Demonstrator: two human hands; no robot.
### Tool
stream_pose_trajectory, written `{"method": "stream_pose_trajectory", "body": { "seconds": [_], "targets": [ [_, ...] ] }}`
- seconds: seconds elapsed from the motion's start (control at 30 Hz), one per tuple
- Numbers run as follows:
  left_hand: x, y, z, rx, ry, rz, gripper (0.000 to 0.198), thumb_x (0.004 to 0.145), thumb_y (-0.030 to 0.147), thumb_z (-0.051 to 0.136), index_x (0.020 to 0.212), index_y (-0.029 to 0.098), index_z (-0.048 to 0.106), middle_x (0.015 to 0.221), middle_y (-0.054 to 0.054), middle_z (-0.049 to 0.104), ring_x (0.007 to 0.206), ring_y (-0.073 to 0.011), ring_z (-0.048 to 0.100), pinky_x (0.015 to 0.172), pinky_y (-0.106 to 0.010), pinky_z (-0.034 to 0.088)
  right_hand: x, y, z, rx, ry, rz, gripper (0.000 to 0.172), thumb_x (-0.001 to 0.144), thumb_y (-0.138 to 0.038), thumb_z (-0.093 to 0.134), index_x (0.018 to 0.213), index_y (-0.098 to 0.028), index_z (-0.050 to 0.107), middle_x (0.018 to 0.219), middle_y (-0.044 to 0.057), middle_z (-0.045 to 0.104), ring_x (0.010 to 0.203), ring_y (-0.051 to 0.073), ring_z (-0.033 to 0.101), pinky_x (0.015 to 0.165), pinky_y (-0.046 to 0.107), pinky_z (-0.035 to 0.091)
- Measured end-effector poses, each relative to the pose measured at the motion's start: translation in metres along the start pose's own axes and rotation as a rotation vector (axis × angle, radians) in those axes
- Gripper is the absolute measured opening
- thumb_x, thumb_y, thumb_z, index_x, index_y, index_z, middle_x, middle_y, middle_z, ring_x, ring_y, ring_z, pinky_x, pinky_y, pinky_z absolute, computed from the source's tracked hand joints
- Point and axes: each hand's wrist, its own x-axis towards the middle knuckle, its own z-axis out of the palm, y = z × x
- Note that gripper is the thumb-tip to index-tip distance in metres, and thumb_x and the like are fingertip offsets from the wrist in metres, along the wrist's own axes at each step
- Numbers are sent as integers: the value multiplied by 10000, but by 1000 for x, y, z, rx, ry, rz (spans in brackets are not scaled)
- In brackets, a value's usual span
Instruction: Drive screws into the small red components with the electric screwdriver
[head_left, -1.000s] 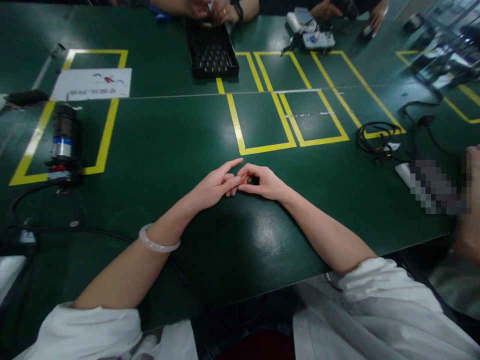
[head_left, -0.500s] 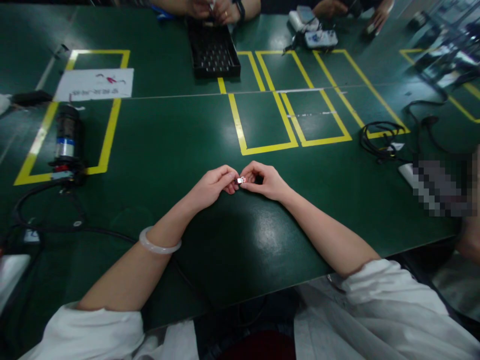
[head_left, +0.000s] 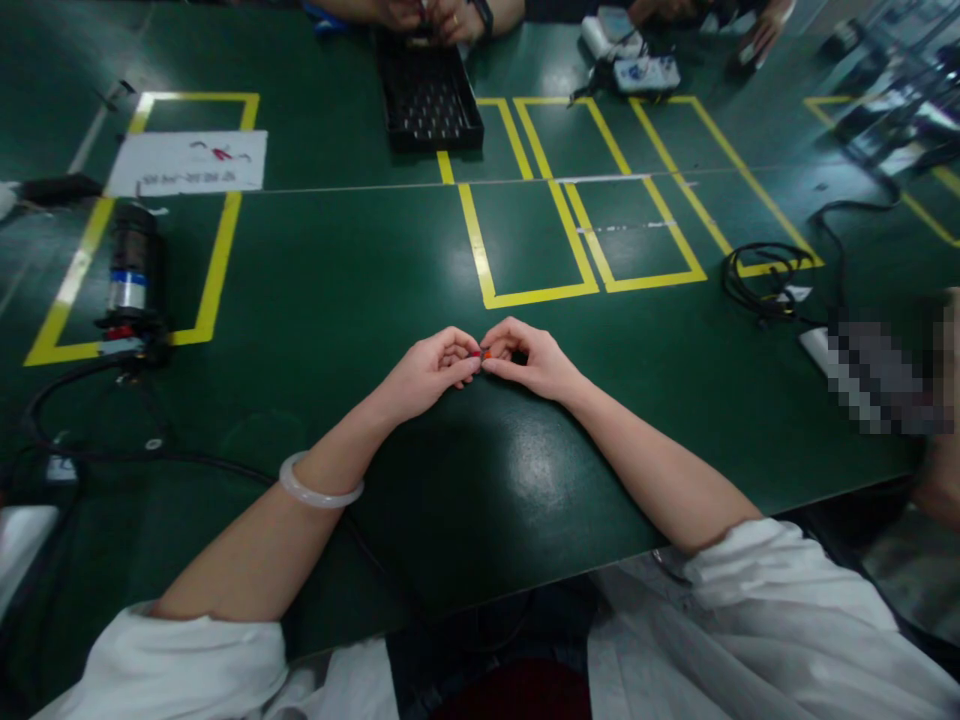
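I see my left hand [head_left: 427, 372] and my right hand [head_left: 534, 362] meeting at their fingertips, low over the green worktop [head_left: 337, 300], a little nearer to me than the yellow tape rectangle [head_left: 525, 240]. Between them sits a tiny part [head_left: 484, 354] with an orange-red end; most of it is hidden by the fingers, so I cannot say exactly what it is. Both sets of fingers are curled in and pinched on it, thumb against forefinger on each side, and the heels of both hands rest on or just above the worktop.

My judgement is that the part is very light, small and rigid, the sort of thing that weighs nothing but slips easily out of a pinch and would be hard to find against the dark surface. I would hold it by its two ends with the fingertips, as it is held here, pressing only gently, and keep it close above the worktop so that a slip costs little.

Away from the tape rectangle, on its far side, lies a black tray [head_left: 427, 95] with another person's hands [head_left: 427, 15] at its far end. To the rectangle's right is a coiled black cable [head_left: 757, 275]; well to its left lies a small cylindrical pump motor [head_left: 129, 275].
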Motion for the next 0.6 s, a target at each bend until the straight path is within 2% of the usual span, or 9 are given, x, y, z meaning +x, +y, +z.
{"method": "stream_pose_trajectory", "body": {
  "seconds": [0.17,0.4,0.6],
  "targets": [
    [2,-3,1,-16,-5,12,309,835,373,738,992,157,582,826,-20,640,710,-134,612,657,-258,513,0,-1,0,1,1,26,295,949,-477,655,984,-185,624,820,8,706,729,127,649,702,263,506],
    [2,-5,0,-16,35,35,312,854,400,717,1003,149,607,870,-38,628,797,-159,634,667,-262,539,0,-5,-1,-85,18,-1,227,927,-423,670,957,-200,639,798,-5,663,706,130,597,679,272,491],
    [2,-9,1,-25,53,64,310,837,361,746,1000,145,596,920,-42,622,787,-139,621,681,-254,548,1,-1,0,-61,28,3,236,890,-377,721,1007,-189,640,824,-3,676,713,126,605,688,272,493]
  ]
}}
